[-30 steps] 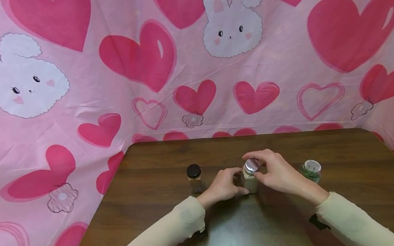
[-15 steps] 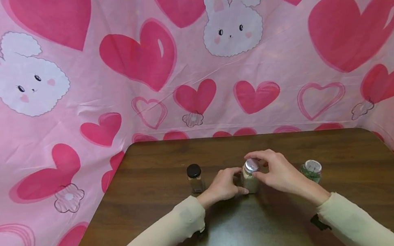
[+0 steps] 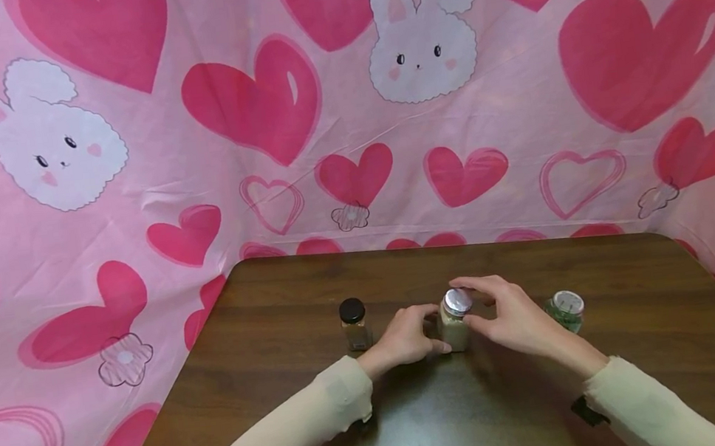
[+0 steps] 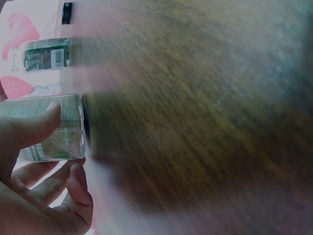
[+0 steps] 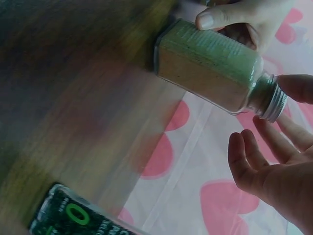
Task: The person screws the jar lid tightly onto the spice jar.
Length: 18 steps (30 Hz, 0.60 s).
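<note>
Your right hand (image 3: 513, 318) shifts slightly back, fingers round silver lid (image 3: 457, 301) (still on); left hand (image 3: 403, 336) grips jar (image 5: 210, 68), keeping it steady.

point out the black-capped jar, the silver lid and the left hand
Black-capped jar (image 3: 356, 331), head view: body below the cap
Silver lid (image 3: 457, 301), head view: top face
Left hand (image 3: 405, 335), head view: back of the hand

Pink cloth walls (image 3: 346, 129), darker pink hearts (image 3: 646, 61), white rabbits (image 3: 426, 73); brown wood-grain table (image 3: 679, 332), pale glare (image 3: 424, 434) nearby.
</note>
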Available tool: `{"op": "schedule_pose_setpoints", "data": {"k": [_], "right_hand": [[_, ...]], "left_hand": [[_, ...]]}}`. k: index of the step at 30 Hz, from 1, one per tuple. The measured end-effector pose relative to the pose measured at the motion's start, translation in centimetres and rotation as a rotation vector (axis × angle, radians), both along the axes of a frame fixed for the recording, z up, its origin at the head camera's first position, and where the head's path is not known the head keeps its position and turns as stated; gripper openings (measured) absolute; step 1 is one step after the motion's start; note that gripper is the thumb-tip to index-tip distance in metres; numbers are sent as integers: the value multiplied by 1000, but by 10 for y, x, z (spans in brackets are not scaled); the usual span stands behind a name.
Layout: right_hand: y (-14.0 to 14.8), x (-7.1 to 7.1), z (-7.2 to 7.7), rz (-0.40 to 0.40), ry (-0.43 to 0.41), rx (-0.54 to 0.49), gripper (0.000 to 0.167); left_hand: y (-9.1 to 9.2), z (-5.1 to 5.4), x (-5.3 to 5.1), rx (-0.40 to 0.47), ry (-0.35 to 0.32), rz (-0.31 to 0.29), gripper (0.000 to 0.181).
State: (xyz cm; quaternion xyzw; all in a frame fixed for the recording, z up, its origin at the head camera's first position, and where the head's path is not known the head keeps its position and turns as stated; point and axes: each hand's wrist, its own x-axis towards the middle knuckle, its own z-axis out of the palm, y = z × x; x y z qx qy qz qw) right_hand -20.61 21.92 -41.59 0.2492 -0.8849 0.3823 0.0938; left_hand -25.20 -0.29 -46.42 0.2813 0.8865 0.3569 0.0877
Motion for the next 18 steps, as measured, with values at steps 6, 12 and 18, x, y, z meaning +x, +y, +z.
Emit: {"op": "schedule_pose_setpoints", "data": {"k": [6, 12, 18], "right_hand": [[3, -1, -5, -1, -14, -37, 53], [4, -5, -8, -1, -41, -85, 51], [4, -8, -10, -26, -82, -113, 41]], "left_hand": [[0, -1, 0, 2, 1, 1, 59], [0, -2, -1, -3, 3, -2, 58], [0, -2, -1, -4, -8, -1, 57]]}}
